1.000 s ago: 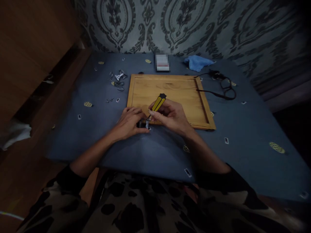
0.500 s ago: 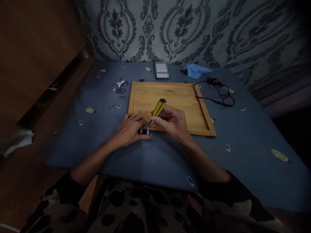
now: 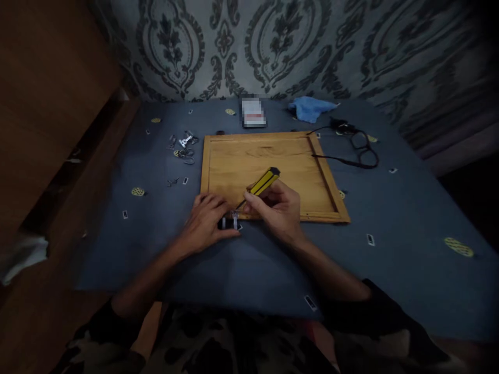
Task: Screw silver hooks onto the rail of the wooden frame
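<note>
A wooden framed panel (image 3: 265, 171) lies flat on the cloth-covered table. My right hand (image 3: 278, 210) is closed around a screwdriver (image 3: 264, 182) with a yellow and black handle, its handle leaning up and to the right. The thin shaft points down-left at a small metal fitting (image 3: 235, 220), which looks like a hinge, at the panel's near edge. My left hand (image 3: 206, 218) steadies this fitting between thumb and fingers, the fingers resting over the frame's near-left corner. The screwdriver's tip is too small to make out exactly.
Several metal fittings (image 3: 187, 139) lie left of the panel, with small screws (image 3: 172, 182) nearer me. Eyeglasses (image 3: 364, 150) rest at the right, one temple over the frame. A blue cloth (image 3: 312, 109) and a blurred box (image 3: 253, 112) are by the wall. A wooden cabinet (image 3: 50, 78) stands left.
The screwdriver leans further to the right, and my right hand has turned with it. My left hand keeps its hold on the fitting. The whole view has shifted slightly.
</note>
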{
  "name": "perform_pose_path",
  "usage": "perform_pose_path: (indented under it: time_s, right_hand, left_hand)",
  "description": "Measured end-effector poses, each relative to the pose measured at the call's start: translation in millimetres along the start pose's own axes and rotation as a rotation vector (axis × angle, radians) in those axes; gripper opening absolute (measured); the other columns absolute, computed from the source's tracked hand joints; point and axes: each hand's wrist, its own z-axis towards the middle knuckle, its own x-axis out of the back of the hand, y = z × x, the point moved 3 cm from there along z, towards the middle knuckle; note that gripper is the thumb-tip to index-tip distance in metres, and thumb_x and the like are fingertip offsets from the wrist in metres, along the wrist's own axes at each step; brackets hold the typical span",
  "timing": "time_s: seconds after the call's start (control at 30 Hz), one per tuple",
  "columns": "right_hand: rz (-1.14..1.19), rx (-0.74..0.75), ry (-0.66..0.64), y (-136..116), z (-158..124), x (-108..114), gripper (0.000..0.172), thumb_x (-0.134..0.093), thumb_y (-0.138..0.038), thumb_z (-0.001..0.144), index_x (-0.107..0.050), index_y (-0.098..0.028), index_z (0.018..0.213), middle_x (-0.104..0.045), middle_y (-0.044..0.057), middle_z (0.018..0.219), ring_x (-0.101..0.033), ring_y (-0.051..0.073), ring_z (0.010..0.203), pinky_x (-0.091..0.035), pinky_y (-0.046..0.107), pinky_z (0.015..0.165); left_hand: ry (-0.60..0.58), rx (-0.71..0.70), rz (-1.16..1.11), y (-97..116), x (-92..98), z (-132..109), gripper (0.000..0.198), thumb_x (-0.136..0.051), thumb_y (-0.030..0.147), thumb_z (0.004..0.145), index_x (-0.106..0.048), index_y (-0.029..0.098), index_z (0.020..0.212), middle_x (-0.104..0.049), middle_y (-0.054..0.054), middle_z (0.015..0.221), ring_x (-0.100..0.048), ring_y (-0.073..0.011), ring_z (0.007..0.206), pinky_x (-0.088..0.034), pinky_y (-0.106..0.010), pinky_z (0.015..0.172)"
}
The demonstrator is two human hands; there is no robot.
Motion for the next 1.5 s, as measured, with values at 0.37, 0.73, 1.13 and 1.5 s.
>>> perform_pose_path:
  time_s: [0.37,0.73,1.13,1.5]
  right_hand:
    - [-0.024,-0.031,-0.059,3.3,0.2,0.5,0.042,-0.083,-0.055,0.083,-0.056,-0.024,0.073,-0.059,-0.004,0.065,-0.06,0.013,0.057,-0.049,0.029,0.053]
    - [-0.069,0.07,-0.035,0.1,-3.4,-3.5,0.035,-0.079,-0.054,0.087,-0.061,-0.025,0.081,-0.061,-0.004,0.067,-0.059,0.014,0.057,-0.049,0.031,0.054]
    - [-0.069,0.083,-0.116,7.7,-1.1,-8.2,0.034,-0.079,-0.051,0.085,-0.058,-0.024,0.08,-0.059,-0.002,0.073,-0.059,0.015,0.065,-0.052,0.031,0.06]
    - [0.009,0.066,-0.365,0.8,9.5,-11.2,0.034,-0.073,-0.055,0.086,-0.063,-0.022,0.082,-0.064,-0.001,0.07,-0.062,0.016,0.065,-0.051,0.031,0.063]
  left_hand:
    - [0.042,-0.042,0.051,-1.3,-0.4,0.0,0.044,-0.083,0.054,0.085,-0.072,0.02,0.111,-0.071,-0.006,0.109,-0.063,-0.0275,0.108,-0.042,-0.044,0.101]
    - [0.01,-0.013,0.041,-2.8,-0.7,2.8,0.043,-0.084,0.054,0.083,-0.073,0.023,0.112,-0.07,-0.004,0.105,-0.063,-0.0282,0.108,-0.042,-0.043,0.099]
    - [0.017,-0.023,0.035,-6.1,-1.9,2.7,0.044,-0.084,0.05,0.084,-0.073,0.023,0.117,-0.071,-0.007,0.12,-0.063,-0.0306,0.119,-0.042,-0.044,0.104]
    - [0.07,-0.045,-0.005,-14.0,-5.0,1.5,0.045,-0.084,0.049,0.083,-0.073,0.024,0.118,-0.071,-0.007,0.125,-0.063,-0.0308,0.122,-0.041,-0.045,0.107]
